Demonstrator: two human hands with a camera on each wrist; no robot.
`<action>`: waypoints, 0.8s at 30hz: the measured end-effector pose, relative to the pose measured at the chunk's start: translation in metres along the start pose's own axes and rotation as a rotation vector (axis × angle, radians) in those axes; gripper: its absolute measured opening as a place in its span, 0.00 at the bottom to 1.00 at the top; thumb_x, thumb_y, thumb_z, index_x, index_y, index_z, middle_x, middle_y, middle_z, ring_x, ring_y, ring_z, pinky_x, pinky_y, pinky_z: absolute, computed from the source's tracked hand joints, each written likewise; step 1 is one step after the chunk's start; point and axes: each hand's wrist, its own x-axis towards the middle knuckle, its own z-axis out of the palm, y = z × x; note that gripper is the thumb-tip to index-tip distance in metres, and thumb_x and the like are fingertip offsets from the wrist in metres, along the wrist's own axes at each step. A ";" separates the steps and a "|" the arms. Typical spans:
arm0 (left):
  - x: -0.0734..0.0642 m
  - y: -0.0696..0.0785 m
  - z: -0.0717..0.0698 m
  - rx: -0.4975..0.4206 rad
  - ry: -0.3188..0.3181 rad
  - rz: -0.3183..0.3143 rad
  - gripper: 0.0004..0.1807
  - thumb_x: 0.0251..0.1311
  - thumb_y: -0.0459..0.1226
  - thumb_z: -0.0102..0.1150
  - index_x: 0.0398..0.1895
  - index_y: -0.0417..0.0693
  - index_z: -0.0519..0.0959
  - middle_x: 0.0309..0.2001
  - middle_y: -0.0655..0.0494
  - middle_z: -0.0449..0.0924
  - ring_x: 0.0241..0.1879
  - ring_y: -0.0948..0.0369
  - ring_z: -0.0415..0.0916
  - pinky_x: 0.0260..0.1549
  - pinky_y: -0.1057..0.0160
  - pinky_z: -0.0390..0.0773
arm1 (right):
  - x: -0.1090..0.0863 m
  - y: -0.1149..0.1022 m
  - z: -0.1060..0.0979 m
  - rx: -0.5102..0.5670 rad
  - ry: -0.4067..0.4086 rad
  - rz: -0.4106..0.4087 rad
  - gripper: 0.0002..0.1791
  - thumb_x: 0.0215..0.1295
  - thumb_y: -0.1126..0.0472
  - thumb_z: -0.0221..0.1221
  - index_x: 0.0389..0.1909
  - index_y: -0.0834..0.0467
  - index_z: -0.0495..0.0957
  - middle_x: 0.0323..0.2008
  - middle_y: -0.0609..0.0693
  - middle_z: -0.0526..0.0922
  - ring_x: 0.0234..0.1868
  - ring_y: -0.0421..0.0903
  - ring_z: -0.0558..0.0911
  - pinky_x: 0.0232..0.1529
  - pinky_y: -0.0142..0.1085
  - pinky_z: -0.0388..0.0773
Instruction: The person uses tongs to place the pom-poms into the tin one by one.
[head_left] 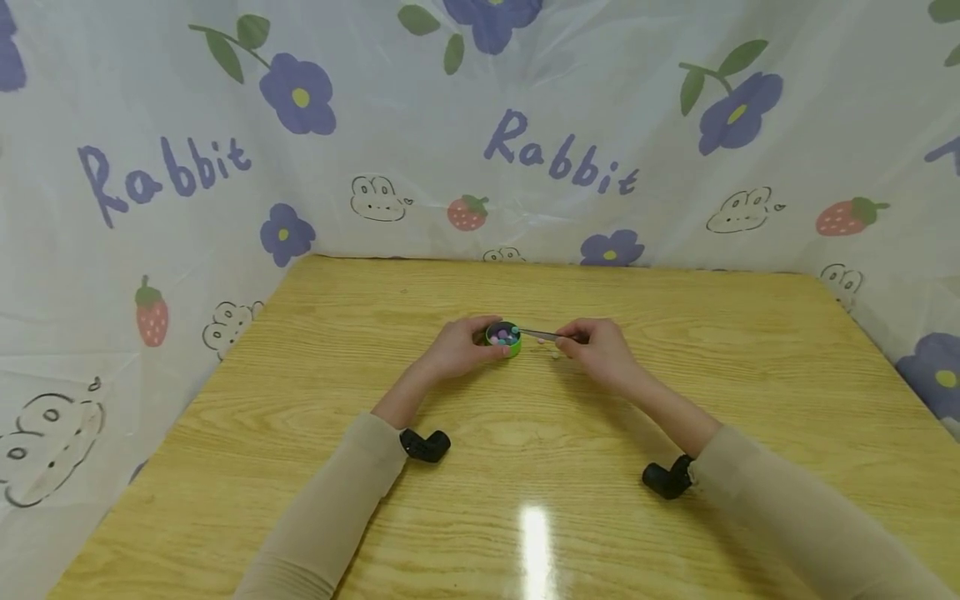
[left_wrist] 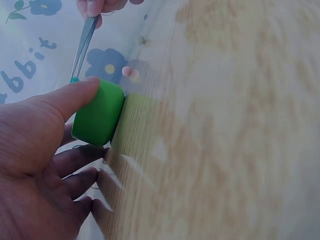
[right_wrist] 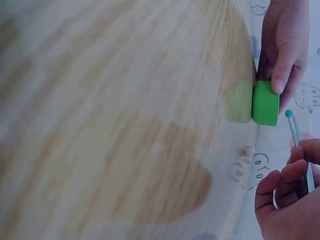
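A small round green container [head_left: 514,350] stands on the wooden table, with pink, purple and blue beads [head_left: 502,336] inside. The left hand [head_left: 459,346] grips it from the side, its thumb against the near wall as the left wrist view shows. Metal tweezers [head_left: 542,334] are pinched in the right hand [head_left: 603,354], pointing left toward the container. Between their tips sits a teal bead [right_wrist: 288,113], right at the container's rim. A few pale and pink beads [head_left: 555,355] lie on the table close to the right hand's fingertips.
The wooden table [head_left: 517,433] stretches out around both hands. Behind it and along its left side hangs a white curtain [head_left: 420,125] printed with flowers, rabbits and strawberries. Black wrist devices [head_left: 427,447] are worn on both forearms, over beige sleeves.
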 end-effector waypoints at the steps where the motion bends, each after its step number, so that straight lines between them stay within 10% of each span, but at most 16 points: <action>1: 0.000 0.000 0.000 0.002 0.001 -0.002 0.37 0.67 0.48 0.68 0.76 0.46 0.69 0.64 0.43 0.77 0.62 0.50 0.75 0.62 0.51 0.72 | 0.000 0.000 0.001 0.002 -0.001 -0.004 0.09 0.72 0.68 0.61 0.46 0.69 0.85 0.36 0.59 0.87 0.34 0.47 0.81 0.33 0.37 0.74; 24: 0.000 -0.002 -0.001 0.013 -0.001 0.005 0.37 0.66 0.48 0.69 0.76 0.47 0.69 0.64 0.44 0.77 0.62 0.50 0.75 0.61 0.51 0.73 | -0.001 -0.002 0.000 0.013 -0.021 -0.016 0.11 0.73 0.68 0.60 0.50 0.70 0.83 0.39 0.60 0.86 0.37 0.50 0.82 0.34 0.36 0.74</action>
